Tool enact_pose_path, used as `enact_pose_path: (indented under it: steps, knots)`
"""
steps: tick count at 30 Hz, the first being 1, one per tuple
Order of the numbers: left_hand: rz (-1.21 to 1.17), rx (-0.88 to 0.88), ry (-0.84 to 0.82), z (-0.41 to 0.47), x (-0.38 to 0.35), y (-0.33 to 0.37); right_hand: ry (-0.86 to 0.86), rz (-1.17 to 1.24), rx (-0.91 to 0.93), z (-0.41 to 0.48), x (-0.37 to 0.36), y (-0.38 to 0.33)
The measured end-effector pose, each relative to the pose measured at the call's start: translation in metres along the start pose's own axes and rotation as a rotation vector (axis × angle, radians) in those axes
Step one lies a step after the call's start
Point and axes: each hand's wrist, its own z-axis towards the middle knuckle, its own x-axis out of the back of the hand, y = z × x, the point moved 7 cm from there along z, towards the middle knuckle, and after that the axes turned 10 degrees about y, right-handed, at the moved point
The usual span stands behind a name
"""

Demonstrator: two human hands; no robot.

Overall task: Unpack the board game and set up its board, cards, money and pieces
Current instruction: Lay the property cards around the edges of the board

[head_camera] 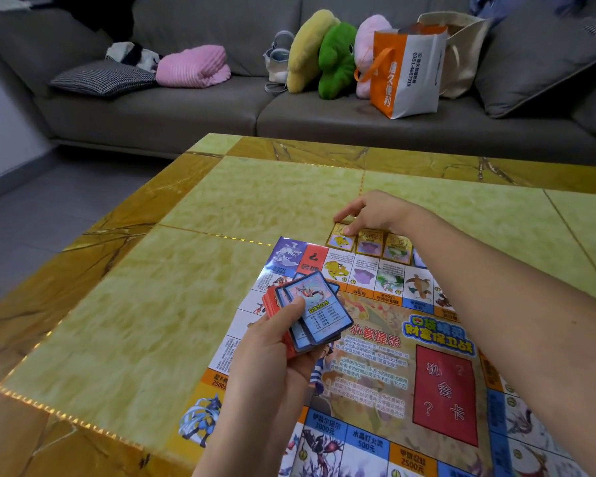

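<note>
at twelve o'clock of the board, the right hand pinches the leftmost of three gold cards; at nine o'clock the left hand grips the card stack. a nudge could skew the row, or the fanned stack spill

Left hand curled gripping; right hand outstretched, fingertips pinching.

Grey sofa holds plush toys and an orange bag
</note>
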Motion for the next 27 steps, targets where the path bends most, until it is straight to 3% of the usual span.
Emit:
enact_pose_path:
  steps: [7, 14, 18, 22, 27]
  knots:
    - [-0.011, 0.003, -0.001, -0.002, 0.0, 0.001, 0.013, 0.059, -0.019, -0.001, -0.001, 0.001]
    - [-0.02, -0.003, -0.024, -0.003, -0.002, -0.001, 0.242, 0.497, 0.084, -0.041, 0.024, -0.023]
    - [0.035, -0.038, -0.039, -0.002, -0.003, -0.004, 0.114, 0.646, 0.14, -0.103, 0.02, -0.029]
    - [0.066, -0.045, -0.09, -0.004, -0.005, -0.01, 0.042, 0.771, 0.078, -0.167, 0.013, -0.019]
    - [0.188, -0.093, -0.233, -0.021, -0.019, -0.024, 0.016, 0.678, -0.026, -0.229, -0.005, 0.007]
